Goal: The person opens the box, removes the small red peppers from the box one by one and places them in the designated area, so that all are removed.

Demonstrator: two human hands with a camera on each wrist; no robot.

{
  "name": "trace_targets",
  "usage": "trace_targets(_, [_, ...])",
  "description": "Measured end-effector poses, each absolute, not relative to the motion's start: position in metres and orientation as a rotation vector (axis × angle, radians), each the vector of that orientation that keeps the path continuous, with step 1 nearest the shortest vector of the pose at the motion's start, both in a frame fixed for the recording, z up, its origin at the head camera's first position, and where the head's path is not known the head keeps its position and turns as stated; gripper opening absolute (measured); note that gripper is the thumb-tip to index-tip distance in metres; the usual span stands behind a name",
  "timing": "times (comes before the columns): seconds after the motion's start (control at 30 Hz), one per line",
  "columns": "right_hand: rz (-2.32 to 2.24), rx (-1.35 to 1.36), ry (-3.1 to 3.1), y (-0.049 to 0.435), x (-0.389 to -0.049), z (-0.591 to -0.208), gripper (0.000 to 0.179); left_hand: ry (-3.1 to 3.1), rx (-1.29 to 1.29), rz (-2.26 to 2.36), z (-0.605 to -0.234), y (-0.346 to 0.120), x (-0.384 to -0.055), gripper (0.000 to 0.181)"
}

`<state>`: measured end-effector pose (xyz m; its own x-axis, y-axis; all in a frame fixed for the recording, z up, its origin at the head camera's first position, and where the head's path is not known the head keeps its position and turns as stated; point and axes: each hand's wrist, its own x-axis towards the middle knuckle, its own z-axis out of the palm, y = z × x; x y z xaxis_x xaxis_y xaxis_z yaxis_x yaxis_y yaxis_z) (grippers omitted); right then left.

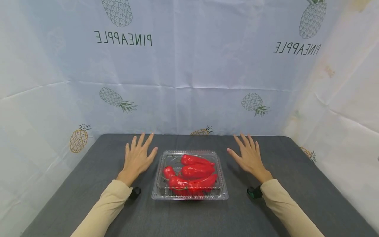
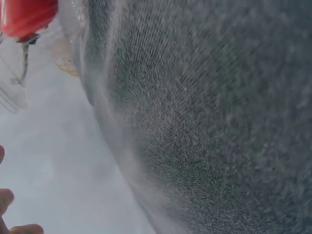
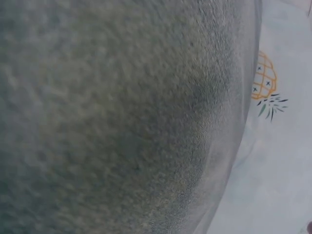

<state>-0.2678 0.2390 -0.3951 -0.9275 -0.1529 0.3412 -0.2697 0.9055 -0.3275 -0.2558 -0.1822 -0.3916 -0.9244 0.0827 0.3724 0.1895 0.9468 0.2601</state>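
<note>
A clear plastic clamshell box point(image 1: 219, 194) sits between the two hands on the dark grey table, its lid down. Several red peppers point(image 1: 197, 171) with thin green stems lie inside it. To the left of the box, the left hand point(image 1: 137, 159) is held with fingers spread and straight, holding nothing. On the other side the right hand point(image 1: 248, 156) mirrors it, fingers spread, also holding nothing. In the left wrist view, part of a red pepper point(image 2: 27, 17) shows at the top left, and a few left fingertips point(image 2: 27, 229) reach in at the lower left.
The dark grey table point(image 1: 189, 220) ends at a rounded far edge. Behind it and at both sides hangs a pale cloth point(image 1: 189, 65) printed with pineapples. Each wrist wears a small black camera, the left camera point(image 1: 135, 193) and right camera point(image 1: 254, 192) facing inward.
</note>
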Motion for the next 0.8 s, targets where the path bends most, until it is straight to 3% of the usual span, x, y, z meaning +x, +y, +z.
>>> trace_targets(0.8, [0.691,0.398,-2.707,0.233,-0.23,-0.401,0.07,-2.727,-0.252,-0.59,-0.392,-0.181,-0.219,0.06])
